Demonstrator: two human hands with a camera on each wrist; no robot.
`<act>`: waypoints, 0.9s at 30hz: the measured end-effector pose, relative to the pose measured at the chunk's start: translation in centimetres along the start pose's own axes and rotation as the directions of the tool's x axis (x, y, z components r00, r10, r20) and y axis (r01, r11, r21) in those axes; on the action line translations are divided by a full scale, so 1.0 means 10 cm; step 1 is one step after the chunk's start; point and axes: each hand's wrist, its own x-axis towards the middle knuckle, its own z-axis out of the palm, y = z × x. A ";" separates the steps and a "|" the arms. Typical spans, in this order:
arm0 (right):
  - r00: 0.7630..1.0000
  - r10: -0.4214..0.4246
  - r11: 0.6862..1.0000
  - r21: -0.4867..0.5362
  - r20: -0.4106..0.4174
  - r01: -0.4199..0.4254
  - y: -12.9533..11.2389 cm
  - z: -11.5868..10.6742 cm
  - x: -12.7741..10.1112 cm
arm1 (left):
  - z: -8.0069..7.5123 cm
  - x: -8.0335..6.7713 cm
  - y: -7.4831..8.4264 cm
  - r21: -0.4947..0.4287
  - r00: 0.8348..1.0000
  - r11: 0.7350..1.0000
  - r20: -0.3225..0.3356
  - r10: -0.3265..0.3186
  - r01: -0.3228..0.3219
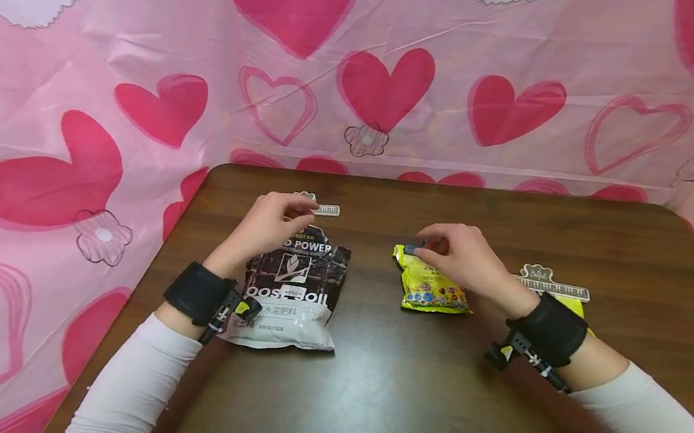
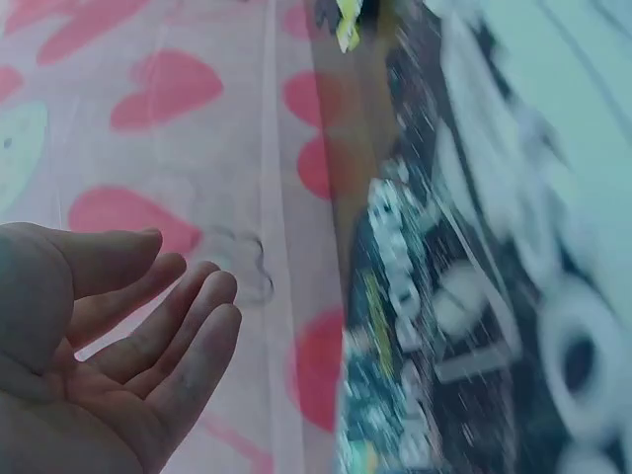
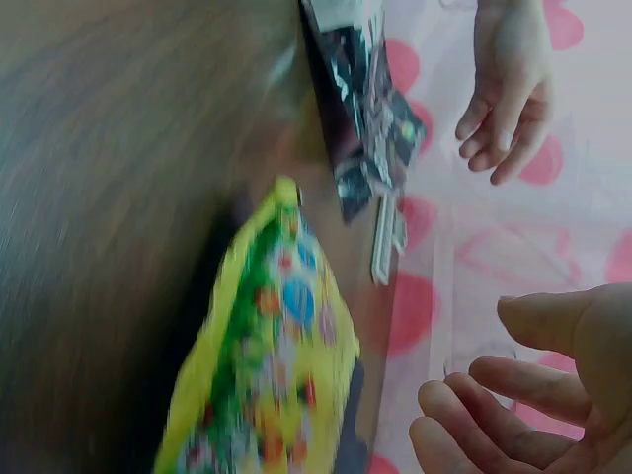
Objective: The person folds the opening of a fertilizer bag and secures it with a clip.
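My left hand (image 1: 272, 227) hovers over the top of a black and white soil bag (image 1: 289, 326), its fingers loosely bent and nothing between them. In the left wrist view the same hand (image 2: 128, 365) is apart from the bag, which looks blurred there. Above a small yellow bag (image 1: 432, 290) printed with flowers is my right hand (image 1: 463, 254). The right wrist view shows this hand (image 3: 523, 405) with spread, relaxed fingers, clear of the yellow bag (image 3: 276, 346). A small dark piece (image 1: 411, 249) lies at the yellow bag's upper edge, partly behind the fingers.
Behind the soil bag lies a white clip (image 1: 327, 209) with a piano-key pattern. A second such clip (image 1: 554, 289) sits with a yellow item (image 1: 572, 305) by the right wrist, partly hidden. Pink heart-printed cloth (image 1: 412, 20) hangs behind the brown table (image 1: 359, 423).
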 end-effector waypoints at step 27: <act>0.980 0.009 0.974 0.221 0.200 -0.054 -0.43 0.89 0.24 | -0.12 -0.42 -0.66 0.075 0.938 0.939 -0.127 -0.324 0.335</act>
